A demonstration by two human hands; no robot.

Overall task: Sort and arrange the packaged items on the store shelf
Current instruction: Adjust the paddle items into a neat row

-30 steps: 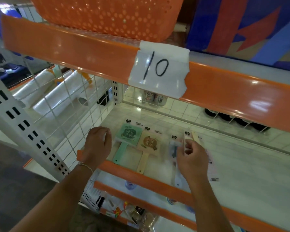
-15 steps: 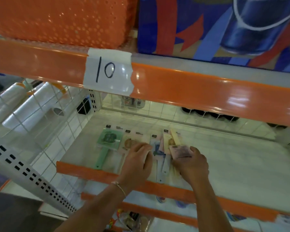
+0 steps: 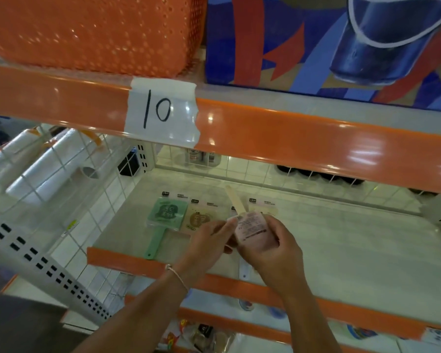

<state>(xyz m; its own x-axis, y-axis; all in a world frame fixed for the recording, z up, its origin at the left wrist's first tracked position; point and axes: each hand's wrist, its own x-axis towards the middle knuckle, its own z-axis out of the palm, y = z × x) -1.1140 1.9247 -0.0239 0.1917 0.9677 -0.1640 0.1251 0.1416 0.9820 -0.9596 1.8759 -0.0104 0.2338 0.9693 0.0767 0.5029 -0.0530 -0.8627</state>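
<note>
The pink packaged item (image 3: 252, 231) is lifted off the shelf (image 3: 341, 240), held just right of the tan packaged item (image 3: 197, 220), which lies flat beside the green packaged item (image 3: 163, 217). Its long axis runs away from the person, the pale wooden handle pointing up and back toward the rear of the shelf, the printed label side facing the camera. The right hand (image 3: 273, 248) wraps it from below and the right, fingers curled around the body; the left hand (image 3: 210, 240) pinches its left edge with thumb and fingertips. Both hands touch it, but the right carries most of it and likely has to turn it handle-forward to match the two laid left of it. Another white-handled package (image 3: 243, 270) lies under the hands, mostly hidden, and label text is too blurred to read.
</note>
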